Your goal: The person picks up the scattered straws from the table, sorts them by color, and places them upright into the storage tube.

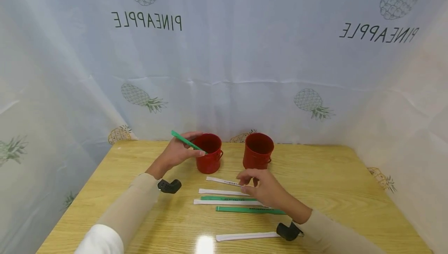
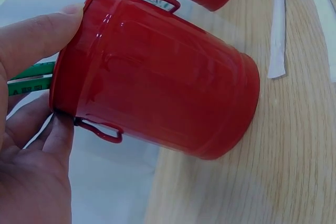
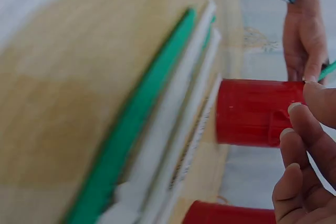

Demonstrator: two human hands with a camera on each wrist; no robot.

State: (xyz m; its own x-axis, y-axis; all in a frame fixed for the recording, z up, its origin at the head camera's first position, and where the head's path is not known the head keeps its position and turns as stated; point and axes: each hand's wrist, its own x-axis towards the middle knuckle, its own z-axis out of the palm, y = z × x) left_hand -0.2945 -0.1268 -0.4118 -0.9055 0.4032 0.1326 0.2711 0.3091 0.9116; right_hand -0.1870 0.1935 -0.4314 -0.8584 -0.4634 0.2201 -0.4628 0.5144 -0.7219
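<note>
My left hand [image 1: 177, 153] grips the rim of the left red bucket [image 1: 209, 164], thumb on the near side and fingers on the far side. Green paper-wrapped straws [image 2: 32, 71] stick out of that bucket's mouth in the left wrist view; the head view shows a green straw [image 1: 182, 139] leaning over the hand. My right hand [image 1: 268, 190] hovers over the table with bent fingers, and nothing shows between thumb and fingertips in the right wrist view. Just below it lies a white wrapped straw [image 1: 222, 181], partly hidden by the hand.
A second red bucket [image 1: 252, 161] stands to the right. Nearer me lie more white straws [image 1: 224, 192] and green straws [image 1: 241, 209], with one white straw [image 1: 246, 236] apart near the front. A pineapple-print curtain [image 1: 231, 51] hangs behind the wooden table [image 1: 315, 176].
</note>
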